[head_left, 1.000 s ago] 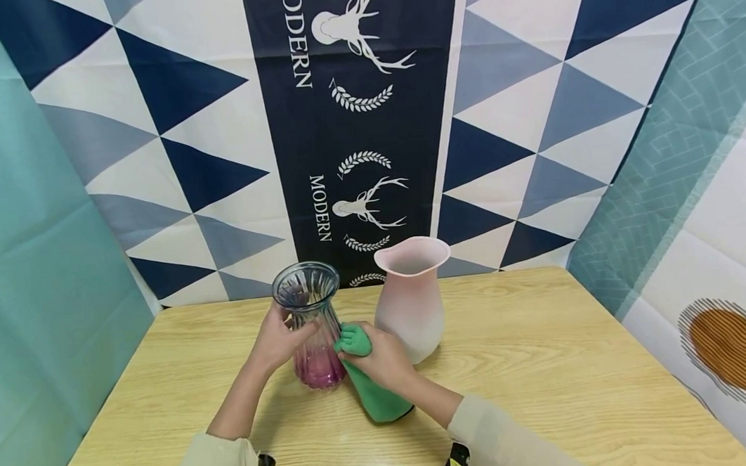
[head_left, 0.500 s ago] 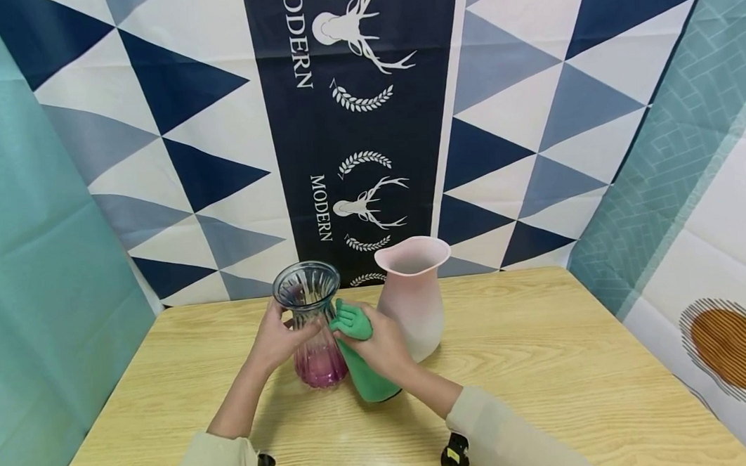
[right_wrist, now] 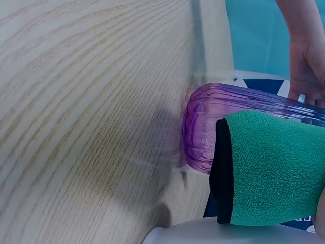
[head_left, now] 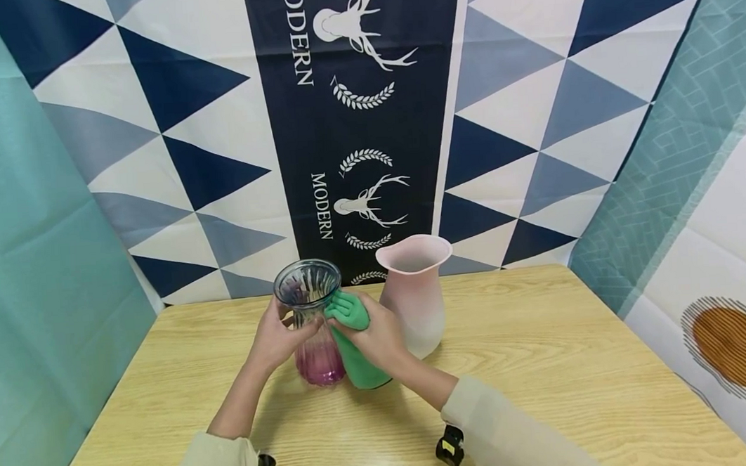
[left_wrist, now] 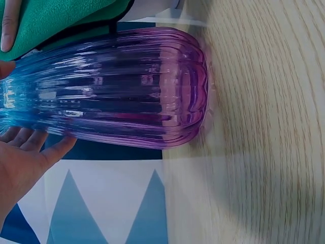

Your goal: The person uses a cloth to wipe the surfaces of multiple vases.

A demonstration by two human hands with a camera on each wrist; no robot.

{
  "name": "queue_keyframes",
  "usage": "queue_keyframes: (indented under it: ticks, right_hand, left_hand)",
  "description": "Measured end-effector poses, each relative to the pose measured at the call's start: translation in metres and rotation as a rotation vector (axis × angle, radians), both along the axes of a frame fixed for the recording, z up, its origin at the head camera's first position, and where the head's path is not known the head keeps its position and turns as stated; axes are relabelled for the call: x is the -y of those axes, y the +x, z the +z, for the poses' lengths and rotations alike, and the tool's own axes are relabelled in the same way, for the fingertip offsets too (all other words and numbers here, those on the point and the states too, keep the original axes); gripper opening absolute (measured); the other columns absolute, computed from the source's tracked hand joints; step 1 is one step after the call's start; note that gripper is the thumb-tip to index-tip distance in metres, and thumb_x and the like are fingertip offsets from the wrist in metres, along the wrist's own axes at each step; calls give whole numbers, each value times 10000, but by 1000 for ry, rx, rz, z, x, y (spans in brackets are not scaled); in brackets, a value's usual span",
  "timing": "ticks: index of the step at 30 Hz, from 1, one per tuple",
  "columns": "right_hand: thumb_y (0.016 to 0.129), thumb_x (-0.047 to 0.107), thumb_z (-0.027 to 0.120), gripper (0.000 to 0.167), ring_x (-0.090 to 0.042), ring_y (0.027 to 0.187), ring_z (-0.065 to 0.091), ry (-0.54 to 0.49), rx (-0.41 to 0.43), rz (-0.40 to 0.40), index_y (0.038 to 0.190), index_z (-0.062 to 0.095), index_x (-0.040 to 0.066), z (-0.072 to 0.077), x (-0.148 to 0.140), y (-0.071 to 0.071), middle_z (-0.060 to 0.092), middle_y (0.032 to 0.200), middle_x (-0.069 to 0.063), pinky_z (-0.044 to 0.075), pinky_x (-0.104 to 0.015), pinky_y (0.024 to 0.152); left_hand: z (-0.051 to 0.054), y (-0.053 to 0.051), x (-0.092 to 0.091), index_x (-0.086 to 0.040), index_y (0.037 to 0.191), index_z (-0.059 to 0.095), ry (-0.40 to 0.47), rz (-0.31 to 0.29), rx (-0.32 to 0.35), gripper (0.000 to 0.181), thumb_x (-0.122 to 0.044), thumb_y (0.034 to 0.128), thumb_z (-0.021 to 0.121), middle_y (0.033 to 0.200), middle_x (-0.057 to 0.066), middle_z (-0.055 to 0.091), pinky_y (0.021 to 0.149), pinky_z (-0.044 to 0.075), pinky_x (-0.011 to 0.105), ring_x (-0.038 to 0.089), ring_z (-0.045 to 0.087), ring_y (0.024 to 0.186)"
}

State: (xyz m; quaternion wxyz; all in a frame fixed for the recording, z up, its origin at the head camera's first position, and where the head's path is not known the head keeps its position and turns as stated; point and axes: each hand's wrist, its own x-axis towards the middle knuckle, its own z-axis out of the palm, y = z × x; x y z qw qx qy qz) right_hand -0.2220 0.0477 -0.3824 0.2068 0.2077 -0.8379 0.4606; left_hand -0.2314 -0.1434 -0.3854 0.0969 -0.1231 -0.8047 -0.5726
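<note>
A ribbed glass vase (head_left: pixel 319 362), blue at its flared rim and purple-pink at its base, stands upright on the wooden table. My left hand (head_left: pixel 277 343) holds it round the narrow neck from the left, thumb in front. In my right hand (head_left: pixel 380 337) is a bunched green cloth (head_left: pixel 359 364) with a dark edge, held against the vase's right side just below the rim. The cloth's loose end hangs down beside the glass (right_wrist: pixel 213 119), in front of part of it in the right wrist view. Some right-hand fingers are hidden by the cloth.
A pink-and-white frosted vase (head_left: pixel 417 311) with a wavy rim stands close behind my right hand. The wooden table (head_left: pixel 532 372) ends at a patterned backdrop (head_left: pixel 217 164), with a teal sheet (head_left: pixel 52 278) on the left.
My right hand and the green cloth have moved up along the right side of the glass vase, towards its rim. The left hand and both vases stay in place.
</note>
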Motion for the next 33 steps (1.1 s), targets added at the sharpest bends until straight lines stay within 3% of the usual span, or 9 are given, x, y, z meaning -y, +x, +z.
queue_keyframes:
  ticks: [11,16,27,33]
  right_hand:
    - [792,251,753,525,-199,1062,630,29,12,-3,1259,561,109,-4,1,-1,665,1166,-52,510,-377,908]
    - [792,285,750,499,-186,1020,640,35,37,-5,1240,578,146,-8,0,1,680,1125,-40,520,-364,874]
    - [787,286,752,515,-203,970,650,113,57,-7,1247,573,140,-21,-4,2,679,1106,-67,533,-355,825]
    - [782,309,753,517,-205,956,657,156,66,-30,1244,577,159,-32,-7,5,686,1096,-59,535,-355,811]
  left_hand:
    - [1,0,0,-81,1386,355,-16,-14,12,688,-102,796,708,1361,187,478,1061,343,564,386,419,1298]
    - [0,-1,0,-69,1393,347,-21,-10,13,699,-85,791,703,1365,203,473,1063,335,567,397,401,1311]
    - [0,-1,1,-57,1396,333,-23,-31,21,690,-78,801,681,1381,217,454,1067,320,578,401,360,1337]
    - [2,0,-1,-85,1417,312,-25,-34,43,719,-156,820,706,1406,196,432,1083,307,565,389,359,1342]
